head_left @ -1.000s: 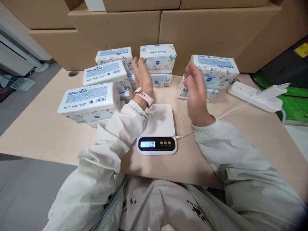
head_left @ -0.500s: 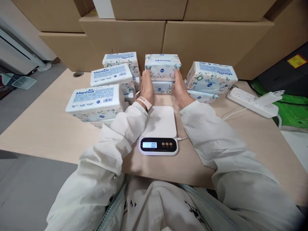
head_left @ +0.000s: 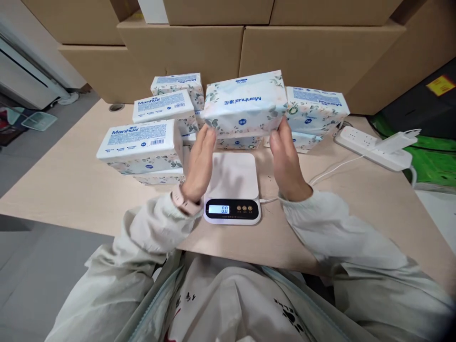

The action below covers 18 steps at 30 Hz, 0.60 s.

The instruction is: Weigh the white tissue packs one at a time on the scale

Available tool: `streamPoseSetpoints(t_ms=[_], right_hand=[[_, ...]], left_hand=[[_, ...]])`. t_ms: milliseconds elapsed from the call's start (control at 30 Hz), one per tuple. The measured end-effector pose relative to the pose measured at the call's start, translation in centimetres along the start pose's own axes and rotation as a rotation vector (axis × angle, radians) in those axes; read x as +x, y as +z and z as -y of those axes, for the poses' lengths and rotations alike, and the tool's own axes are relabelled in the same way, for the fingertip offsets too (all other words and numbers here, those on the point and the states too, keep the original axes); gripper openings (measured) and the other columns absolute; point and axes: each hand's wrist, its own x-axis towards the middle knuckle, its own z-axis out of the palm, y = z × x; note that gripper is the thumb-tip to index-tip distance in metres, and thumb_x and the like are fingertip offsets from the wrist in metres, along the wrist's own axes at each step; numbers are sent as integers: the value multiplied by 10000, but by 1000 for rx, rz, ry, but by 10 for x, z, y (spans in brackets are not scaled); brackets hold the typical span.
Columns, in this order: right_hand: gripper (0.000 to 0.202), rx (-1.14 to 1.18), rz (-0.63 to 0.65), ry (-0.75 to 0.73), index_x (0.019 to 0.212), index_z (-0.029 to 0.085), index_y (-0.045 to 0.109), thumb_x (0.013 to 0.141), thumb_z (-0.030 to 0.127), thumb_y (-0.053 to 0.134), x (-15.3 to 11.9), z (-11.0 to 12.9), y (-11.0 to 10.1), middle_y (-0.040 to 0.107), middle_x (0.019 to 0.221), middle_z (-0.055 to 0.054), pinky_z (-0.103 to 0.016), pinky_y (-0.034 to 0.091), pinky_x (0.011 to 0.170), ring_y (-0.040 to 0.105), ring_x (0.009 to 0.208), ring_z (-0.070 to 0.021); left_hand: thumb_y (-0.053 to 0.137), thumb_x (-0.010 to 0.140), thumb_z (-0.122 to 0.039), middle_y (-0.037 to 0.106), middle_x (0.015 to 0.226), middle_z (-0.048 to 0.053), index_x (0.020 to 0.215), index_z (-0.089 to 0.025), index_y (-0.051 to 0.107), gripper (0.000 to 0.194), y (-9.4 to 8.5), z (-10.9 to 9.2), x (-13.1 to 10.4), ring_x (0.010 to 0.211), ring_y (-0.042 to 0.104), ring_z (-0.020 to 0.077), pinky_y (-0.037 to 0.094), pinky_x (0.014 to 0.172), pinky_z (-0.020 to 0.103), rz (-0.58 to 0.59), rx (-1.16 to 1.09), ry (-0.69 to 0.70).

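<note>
Between my left hand (head_left: 200,164) and my right hand (head_left: 289,161) a floral tissue pack (head_left: 245,107) is held up, pressed at its two lower ends. It hangs above and behind a white scale (head_left: 233,175), tilted, its left end lower. The scale's display reads 0.0, and nothing rests on its plate. Another tissue pack (head_left: 238,143) shows partly beneath the raised one. Stacked packs stand at the left, the nearest one (head_left: 140,142) beside my left hand. At the right, a pack (head_left: 315,111) lies on another one.
Cardboard boxes (head_left: 320,61) form a wall behind the wooden table (head_left: 64,185). A white power strip (head_left: 374,149) with a plugged-in adapter lies at the right, and a white cable runs to the scale. Green material (head_left: 434,164) is beyond the table's right edge.
The middle top pack has been lifted off the one below and brought nearer and higher between my hands. Both hands have moved back toward me and spread farther apart.
</note>
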Motion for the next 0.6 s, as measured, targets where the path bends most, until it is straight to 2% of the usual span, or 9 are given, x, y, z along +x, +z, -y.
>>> streamPoseSetpoints(t_ms=[100, 167, 233, 333, 400, 500, 600], right_hand=[[649, 27, 107, 12, 1722, 471, 260, 1113, 631, 416, -45, 21, -9, 349, 1818, 48, -570, 226, 1436, 228, 1742, -253], [639, 19, 152, 64, 1720, 441, 281, 1119, 565, 459, -76, 21, -10, 384, 1802, 13, -568, 237, 1436, 269, 1729, -262], [609, -13, 188, 97, 1705, 403, 331, 1123, 507, 482, -99, 13, -9, 471, 1745, -36, -574, 269, 1427, 355, 1690, -274], [563, -55, 234, 105, 1684, 331, 375, 1140, 455, 447, -113, 1, -7, 580, 1633, -93, -576, 338, 1398, 503, 1582, -281], [562, -69, 250, 90, 1694, 297, 361, 1151, 435, 409, -111, -4, -7, 582, 1631, -108, -549, 383, 1374, 540, 1544, -274], [599, -96, 254, 15, 1733, 295, 304, 1153, 418, 392, -107, -7, -9, 496, 1727, -102, -523, 395, 1365, 485, 1599, -282], [653, -123, 217, -9, 1771, 328, 213, 1150, 397, 404, -112, -12, -12, 371, 1818, -59, -534, 336, 1395, 381, 1674, -288]], left_hand=[[509, 1108, -633, 534, 1699, -8, 1526, -367, 647, 515, -17, -30, -50, 1663, 404, 281, 273, 1432, 482, 41, 146, -20], [531, 1116, -575, 523, 1712, -9, 1581, -379, 604, 510, -27, -36, -79, 1656, 415, 297, 293, 1425, 500, 38, 172, -64], [545, 1120, -531, 511, 1722, -10, 1621, -388, 562, 521, -34, -31, -98, 1663, 400, 305, 294, 1423, 510, 45, 197, -76], [511, 1137, -511, 445, 1765, 6, 1679, -376, 480, 560, -38, -18, -108, 1680, 365, 313, 304, 1411, 534, 116, 260, -75], [500, 1141, -516, 428, 1775, 34, 1697, -359, 450, 580, -39, -10, -109, 1663, 395, 326, 338, 1388, 554, 152, 298, -115], [495, 1143, -519, 460, 1754, 63, 1687, -346, 472, 570, -40, 0, -111, 1638, 436, 337, 370, 1364, 564, 148, 310, -155], [467, 1157, -493, 469, 1749, 51, 1677, -350, 494, 540, -44, 7, -113, 1654, 414, 317, 357, 1376, 543, 122, 277, -110]])
